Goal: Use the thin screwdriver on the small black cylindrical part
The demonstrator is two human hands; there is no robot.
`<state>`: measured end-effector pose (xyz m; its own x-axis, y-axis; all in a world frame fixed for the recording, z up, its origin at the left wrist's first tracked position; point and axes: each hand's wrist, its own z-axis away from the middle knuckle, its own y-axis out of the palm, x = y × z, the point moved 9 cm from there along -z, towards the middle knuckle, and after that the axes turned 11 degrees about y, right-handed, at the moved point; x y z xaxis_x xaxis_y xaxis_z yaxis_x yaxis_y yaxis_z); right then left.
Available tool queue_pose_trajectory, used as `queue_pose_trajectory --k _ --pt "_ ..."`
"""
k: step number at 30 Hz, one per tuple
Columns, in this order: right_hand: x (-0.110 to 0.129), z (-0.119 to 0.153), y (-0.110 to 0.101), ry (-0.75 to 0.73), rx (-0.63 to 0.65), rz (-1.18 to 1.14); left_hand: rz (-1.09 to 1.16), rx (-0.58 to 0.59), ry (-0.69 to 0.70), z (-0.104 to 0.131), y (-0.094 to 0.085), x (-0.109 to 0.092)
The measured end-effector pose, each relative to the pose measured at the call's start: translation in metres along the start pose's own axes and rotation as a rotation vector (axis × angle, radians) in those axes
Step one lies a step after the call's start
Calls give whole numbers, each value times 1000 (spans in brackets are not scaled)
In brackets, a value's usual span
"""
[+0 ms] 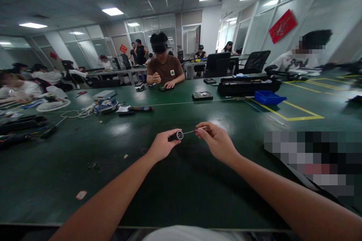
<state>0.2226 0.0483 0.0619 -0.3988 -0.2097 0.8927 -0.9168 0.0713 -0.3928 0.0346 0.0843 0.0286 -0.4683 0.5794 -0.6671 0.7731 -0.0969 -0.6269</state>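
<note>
My left hand [163,145] is wrapped round a black cylindrical part [175,136] with a pale ring at its open end, which faces right. In my right hand [213,139] a thin screwdriver [195,131] with a red and clear handle is pinched between the fingers. Its metal shaft points left, and the tip is at the ringed end of the cylinder; whether it touches inside is too small to tell. Both hands are above the green table [169,196].
Across the table a person in a brown shirt [169,68] handles a small board. A blue tray [269,97], a long black housing [249,86] and a circuit board [202,95] lie ahead. Cables [82,113] and a white round part [53,105] are on the left.
</note>
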Motion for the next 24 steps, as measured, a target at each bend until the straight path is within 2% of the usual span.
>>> queue_pose_trajectory --k 12,21,24 --pt "0 0 -1 23 -37 51 -14 2 6 1 -1 -2" --pt "10 5 -10 5 -114 242 -36 47 46 3 3 -5" --pt "13 6 -11 -26 -118 234 -56 71 72 3 5 -8"
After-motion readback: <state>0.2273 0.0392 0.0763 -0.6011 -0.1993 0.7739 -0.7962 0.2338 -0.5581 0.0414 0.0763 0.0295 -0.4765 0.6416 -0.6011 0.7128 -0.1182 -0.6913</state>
